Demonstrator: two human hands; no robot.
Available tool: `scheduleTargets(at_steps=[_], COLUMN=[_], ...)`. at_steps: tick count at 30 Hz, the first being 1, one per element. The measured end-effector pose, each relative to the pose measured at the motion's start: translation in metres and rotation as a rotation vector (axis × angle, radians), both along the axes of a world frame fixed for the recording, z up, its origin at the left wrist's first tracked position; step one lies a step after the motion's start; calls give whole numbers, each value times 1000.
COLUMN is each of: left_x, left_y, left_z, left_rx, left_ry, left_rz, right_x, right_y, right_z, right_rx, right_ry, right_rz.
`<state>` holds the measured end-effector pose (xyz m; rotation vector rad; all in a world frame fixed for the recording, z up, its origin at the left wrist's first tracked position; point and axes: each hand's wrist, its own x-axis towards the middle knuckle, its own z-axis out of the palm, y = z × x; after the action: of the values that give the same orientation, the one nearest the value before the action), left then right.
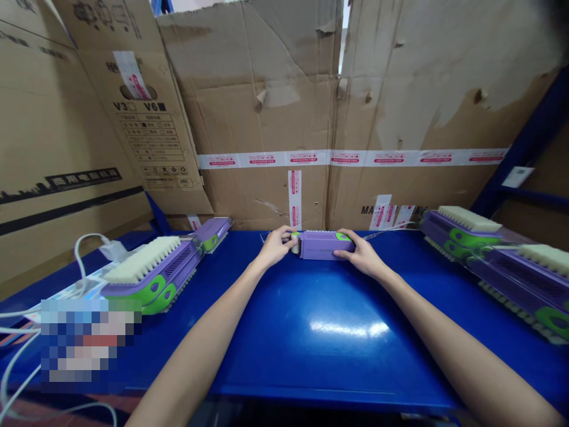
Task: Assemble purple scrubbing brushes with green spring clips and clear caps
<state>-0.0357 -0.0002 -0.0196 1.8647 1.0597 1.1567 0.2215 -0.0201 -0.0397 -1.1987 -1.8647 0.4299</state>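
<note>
A purple block-shaped brush [322,246] with green patches and a row of pale bristles along its far edge is near the back of the blue table. My right hand [362,254] grips its right end, thumb across the near face. At its left end my left hand [276,248] is closed, fingertips pinching a small whitish rounded part [296,244] with a green top. That part sits right beside the purple body; whether it is joined to it I cannot tell.
Similar purple-green brushes lie at left [151,276], back left [216,232] and right [460,231]. White cables and a plug [113,250] run along the left edge. Cardboard sheets [267,118] wall the back. The blue table [284,344] ends in a front edge.
</note>
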Motion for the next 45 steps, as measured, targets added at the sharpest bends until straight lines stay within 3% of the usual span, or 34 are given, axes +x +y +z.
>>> scheduleTargets(at_steps=[7, 16, 22, 30, 39, 45], left_x=[3, 5, 5, 8, 12, 5], left_y=[4, -2, -2, -9, -15, -12], left_z=[0, -1, -6, -2, 7, 12], left_rx=[-96, -141, -267, -429, -402, -353], left_ry=[-211, -139, -202, -277, -147, -66], left_rz=[21, -16, -108, -67, -3, -61], right_x=[1, 2, 0, -1, -2, -4], right_y=[0, 1, 1, 1, 1, -2], right_z=[-1, -1, 0, 2, 2, 5], right_rx=[18, 0, -22, -74, -87, -131], right_ry=[16, 25, 98, 175, 205, 209], right_rz=[0, 8, 37, 43, 21, 14])
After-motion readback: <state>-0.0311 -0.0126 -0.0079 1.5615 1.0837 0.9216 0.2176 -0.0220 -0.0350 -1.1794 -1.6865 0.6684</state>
